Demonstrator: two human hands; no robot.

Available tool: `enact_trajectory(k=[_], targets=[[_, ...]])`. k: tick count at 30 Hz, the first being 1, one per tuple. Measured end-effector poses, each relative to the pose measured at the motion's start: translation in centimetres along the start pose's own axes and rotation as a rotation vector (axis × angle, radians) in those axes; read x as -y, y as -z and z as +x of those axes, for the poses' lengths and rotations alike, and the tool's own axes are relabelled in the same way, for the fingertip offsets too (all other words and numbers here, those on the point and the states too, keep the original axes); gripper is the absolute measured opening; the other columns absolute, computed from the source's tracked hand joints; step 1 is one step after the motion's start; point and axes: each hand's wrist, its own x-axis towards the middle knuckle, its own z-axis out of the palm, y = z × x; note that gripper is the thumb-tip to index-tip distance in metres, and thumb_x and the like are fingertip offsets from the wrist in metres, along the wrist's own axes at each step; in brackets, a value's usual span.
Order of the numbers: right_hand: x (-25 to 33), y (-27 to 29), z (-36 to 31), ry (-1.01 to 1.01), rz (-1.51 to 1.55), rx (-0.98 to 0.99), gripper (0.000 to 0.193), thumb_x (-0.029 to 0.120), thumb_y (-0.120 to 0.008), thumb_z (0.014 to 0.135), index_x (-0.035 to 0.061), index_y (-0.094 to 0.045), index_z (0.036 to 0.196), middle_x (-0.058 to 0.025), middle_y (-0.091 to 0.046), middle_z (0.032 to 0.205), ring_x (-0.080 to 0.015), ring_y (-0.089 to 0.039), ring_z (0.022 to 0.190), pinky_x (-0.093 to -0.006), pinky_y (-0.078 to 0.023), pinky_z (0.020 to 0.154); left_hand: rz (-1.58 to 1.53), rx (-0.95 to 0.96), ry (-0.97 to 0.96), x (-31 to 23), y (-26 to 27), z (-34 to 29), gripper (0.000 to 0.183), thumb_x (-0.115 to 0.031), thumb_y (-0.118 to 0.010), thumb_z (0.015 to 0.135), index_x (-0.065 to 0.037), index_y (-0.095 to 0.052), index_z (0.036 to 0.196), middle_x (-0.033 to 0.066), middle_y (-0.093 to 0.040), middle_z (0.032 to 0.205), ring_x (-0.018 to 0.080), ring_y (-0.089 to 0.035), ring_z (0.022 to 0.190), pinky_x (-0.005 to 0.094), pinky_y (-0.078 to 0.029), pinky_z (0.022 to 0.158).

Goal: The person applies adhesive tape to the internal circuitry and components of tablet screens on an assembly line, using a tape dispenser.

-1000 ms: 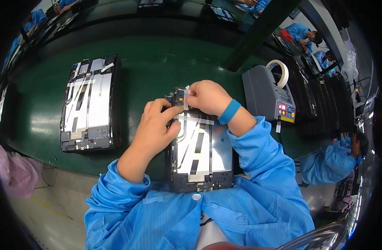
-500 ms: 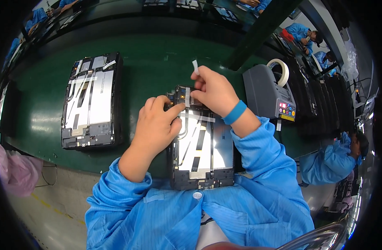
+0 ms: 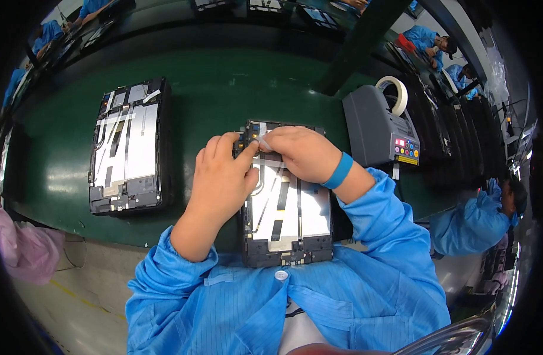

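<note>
In front of me, close to my body, lies a flat, tablet-like electronic panel with exposed dark parts and a shiny silver sheet. My left hand rests at its upper left edge, fingers apart, with the index fingertip pressing near a whitish tape strip. My right hand pinches that strip between bent fingers, low over the dark upper end of the panel. The right fingertips partly hide the strip and the parts under it. Another strip crosses the silver sheet below the hands.
A similar panel, apparently on a stack, lies on the green table to the left. At right stands a grey tape dispenser with a tape roll. Behind it rises a dark post. Co-workers in blue sit around.
My right hand has come down and left, bringing the tape strip from above onto the panel's upper end. My left hand has stayed nearly in place.
</note>
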Motion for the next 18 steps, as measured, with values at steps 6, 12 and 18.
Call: enact_trajectory(k=[6,12,18], targets=[[1.1,1.1,-0.5,-0.111,0.151,-0.008,0.017,0.007,-0.056,0.078,0.0025,-0.059,0.094,-0.0148,-0.061,0.095,-0.0339,-0.056,0.095,-0.0456,-0.041,0.090,0.121,0.171,-0.107,-0.8,1.4,1.3,0.035,-0.014,-0.063,0.071,-0.010,-0.065,0.105,0.0114,-0.053,0.106,0.0286,-0.048,0.105,0.0411,-0.039,0.085],[4.5,1.6,-4.9,0.068,0.003,-0.261,0.011,0.017,-0.061,0.075,0.0077,-0.057,0.070,-0.0072,-0.056,0.068,-0.0270,-0.053,0.076,-0.0399,-0.041,0.076,0.014,0.171,-0.187,-1.3,2.9,0.8,0.036,-0.020,-0.067,0.069,-0.005,-0.063,0.102,0.0123,-0.054,0.105,0.0299,-0.049,0.103,0.0408,-0.040,0.082],[7.3,1.4,-8.1,0.002,0.044,-0.190,0.009,0.015,-0.063,0.073,0.0090,-0.061,0.079,-0.0053,-0.059,0.077,-0.0250,-0.056,0.084,-0.0405,-0.038,0.084,-0.535,0.219,-0.210,-4.3,3.6,-1.0,0.017,-0.020,-0.068,0.072,-0.005,-0.063,0.078,0.0072,-0.055,0.063,0.0276,-0.055,0.061,0.0385,-0.042,0.057]])
